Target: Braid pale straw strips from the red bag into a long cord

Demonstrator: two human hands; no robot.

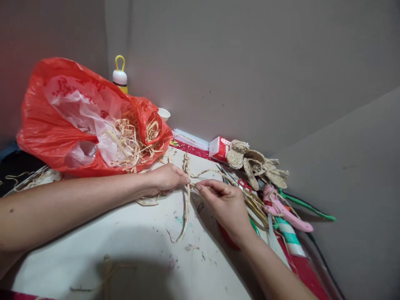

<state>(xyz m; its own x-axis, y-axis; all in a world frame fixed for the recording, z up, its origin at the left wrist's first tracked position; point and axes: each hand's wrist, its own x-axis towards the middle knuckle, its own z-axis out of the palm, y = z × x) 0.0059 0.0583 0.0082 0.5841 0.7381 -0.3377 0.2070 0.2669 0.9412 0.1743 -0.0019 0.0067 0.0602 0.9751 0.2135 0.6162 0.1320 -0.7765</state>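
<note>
Because both hands pinch thin straw at the same small spot, a slip there seems the main risk. The left hand (167,179) has its thumb and fingers pressed together at the base of the straw braid (186,163), which lies over the middle of the white board (140,237); the right hand (225,204) appears to pinch a fine strand between thumb and forefinger. If the left grip eased, the weave could loosen; a hard tug from the right could snap the strand. The long loose end (187,212) trailing toward the person could tangle. Another strand (208,171) runs right toward the scissors (258,210) and might snag amid that clutter, near the pink glue gun (289,212).
</note>
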